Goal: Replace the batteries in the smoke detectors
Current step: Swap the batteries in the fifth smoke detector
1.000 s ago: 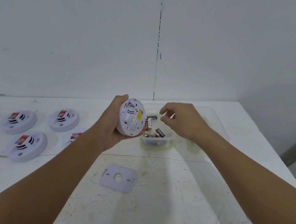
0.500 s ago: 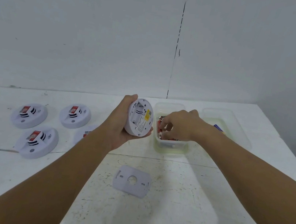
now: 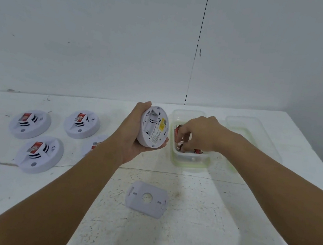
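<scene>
Meanwhile the left hand [image 3: 133, 139] gripped the opened smoke detector [image 3: 153, 126] while the right hand [image 3: 196, 136] pinched among batteries [image 3: 198, 151], likely picking a fresh cell to seat next.

Fourth detector [image 3: 96, 144] behind left forearm [image 3: 77, 174]

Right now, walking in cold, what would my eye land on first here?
Probably the two bare arms reaching over the white table. The left hand holds a round smoke detector up, back open, while the right hand digs among batteries in a clear tub. Further left, more detectors lie in a cluster, and a loose back plate lies nearer the person.
</scene>
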A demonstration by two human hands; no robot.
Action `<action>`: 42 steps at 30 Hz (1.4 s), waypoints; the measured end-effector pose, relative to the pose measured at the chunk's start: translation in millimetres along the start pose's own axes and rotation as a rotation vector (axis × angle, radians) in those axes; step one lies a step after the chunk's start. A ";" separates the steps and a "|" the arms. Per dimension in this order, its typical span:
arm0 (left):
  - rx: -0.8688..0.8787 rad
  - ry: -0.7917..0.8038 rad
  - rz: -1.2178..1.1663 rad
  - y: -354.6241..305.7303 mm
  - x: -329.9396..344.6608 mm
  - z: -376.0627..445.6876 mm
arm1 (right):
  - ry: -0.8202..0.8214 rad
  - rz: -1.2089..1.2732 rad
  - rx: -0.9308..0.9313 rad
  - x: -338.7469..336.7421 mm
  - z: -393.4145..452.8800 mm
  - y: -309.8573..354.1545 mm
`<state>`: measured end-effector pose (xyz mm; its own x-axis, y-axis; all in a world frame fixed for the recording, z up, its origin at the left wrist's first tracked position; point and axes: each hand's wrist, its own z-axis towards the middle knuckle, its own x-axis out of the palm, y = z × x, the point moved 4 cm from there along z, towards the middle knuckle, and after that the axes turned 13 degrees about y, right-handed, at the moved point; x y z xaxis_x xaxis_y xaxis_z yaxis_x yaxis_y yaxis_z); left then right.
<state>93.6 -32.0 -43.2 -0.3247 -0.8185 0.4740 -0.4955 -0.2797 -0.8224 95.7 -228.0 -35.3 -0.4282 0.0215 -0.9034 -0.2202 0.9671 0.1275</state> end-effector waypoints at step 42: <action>0.076 0.028 -0.093 15.1 7.6 -51.6 | -0.581 1.064 -0.340 -5.8 -91.8 60.6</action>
<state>42.1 -16.6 -35.7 -0.3032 -0.7733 0.5568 -0.4623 -0.3916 -0.7956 4.4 -192.8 15.3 -0.1030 0.9403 -0.3245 -0.2543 0.2905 0.9225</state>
